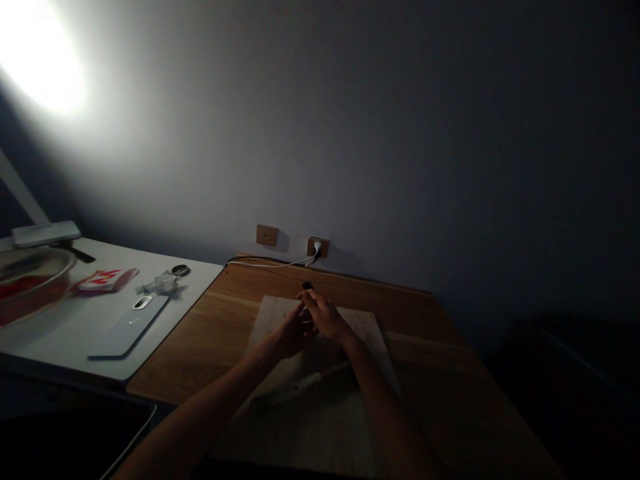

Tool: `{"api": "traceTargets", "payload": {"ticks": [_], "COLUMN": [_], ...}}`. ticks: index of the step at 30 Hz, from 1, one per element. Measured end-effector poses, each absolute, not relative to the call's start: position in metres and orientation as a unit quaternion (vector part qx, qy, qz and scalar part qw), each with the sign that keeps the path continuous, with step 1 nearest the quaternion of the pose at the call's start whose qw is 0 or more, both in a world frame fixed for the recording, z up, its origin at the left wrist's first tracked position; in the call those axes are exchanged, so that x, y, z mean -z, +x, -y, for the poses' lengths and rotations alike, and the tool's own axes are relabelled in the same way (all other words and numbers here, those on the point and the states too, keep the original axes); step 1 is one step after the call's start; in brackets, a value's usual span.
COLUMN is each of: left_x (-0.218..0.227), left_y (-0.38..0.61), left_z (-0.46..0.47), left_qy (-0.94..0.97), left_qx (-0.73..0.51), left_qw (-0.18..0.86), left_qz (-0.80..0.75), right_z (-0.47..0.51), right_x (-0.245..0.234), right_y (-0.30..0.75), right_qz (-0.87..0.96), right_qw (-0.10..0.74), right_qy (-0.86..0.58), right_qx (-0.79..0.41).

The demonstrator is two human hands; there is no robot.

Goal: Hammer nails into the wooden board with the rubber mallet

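Note:
Both hands meet above a pale board (359, 327) that lies on the wooden table. My left hand (293, 331) has its fingers curled upward. Over its fingertips my right hand (326, 319) is closed, fingers together and pointing forward. Whatever is between the fingers is too dark and small to make out. Just beyond the fingertips shows a small dark round thing (307, 285); I cannot tell whether it is touched. Below the hands a long, pale, stick-like tool (295, 389) lies slantwise on the board, partly hidden by my right forearm.
On the white table at left are a laptop-like flat grey device (131, 328), crumpled plastic (163, 285), a small dark round lid (181, 270), a red-and-white packet (104, 281), a clear bowl (60, 267) and a lamp base (46, 233). Cables (273, 265) run to a wall socket (324, 247).

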State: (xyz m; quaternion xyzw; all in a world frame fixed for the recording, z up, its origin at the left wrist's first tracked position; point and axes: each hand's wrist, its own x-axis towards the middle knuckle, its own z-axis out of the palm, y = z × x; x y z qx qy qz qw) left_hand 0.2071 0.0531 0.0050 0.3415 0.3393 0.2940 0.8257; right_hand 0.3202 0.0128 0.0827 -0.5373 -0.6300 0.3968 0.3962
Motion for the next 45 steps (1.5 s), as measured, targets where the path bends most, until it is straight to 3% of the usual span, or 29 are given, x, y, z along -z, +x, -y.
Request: {"api": "traceTargets", "payload": {"ticks": [4,9,14,21,28,35,45], "left_x": [-0.004,-0.001,-0.002,-0.01,-0.016,0.008,0.007], "left_y": [0.203,0.193,0.188,0.177,0.129,0.06,0.027], "left_z": [-0.054,-0.053,-0.046,-0.037,-0.016,0.02,0.063], "left_qy": [0.486,0.686,0.829,0.925,0.922,0.875,0.892], "left_qx": [-0.285,-0.266,-0.208,-0.153,-0.222,-0.285,-0.239], "left_qw": [0.732,0.535,0.371,0.246,0.218,0.167,0.121], "left_qz": [-0.383,-0.415,-0.363,-0.244,-0.228,-0.355,-0.363], "right_z": [-0.009,0.0,0.016,0.05,0.112,0.172,0.183], "right_x": [-0.082,-0.071,-0.064,-0.05,-0.007,0.04,0.041], "right_y": [0.331,0.35,0.361,0.393,0.456,0.485,0.467], "right_qz": [0.625,0.591,0.564,0.524,0.421,0.411,0.411], "right_qw": [0.433,0.464,0.475,0.496,0.526,0.463,0.454], "right_qy": [-0.525,-0.536,-0.56,-0.592,-0.68,-0.767,-0.77], "right_qx": [-0.382,-0.385,-0.377,-0.358,-0.29,-0.167,-0.181]}}
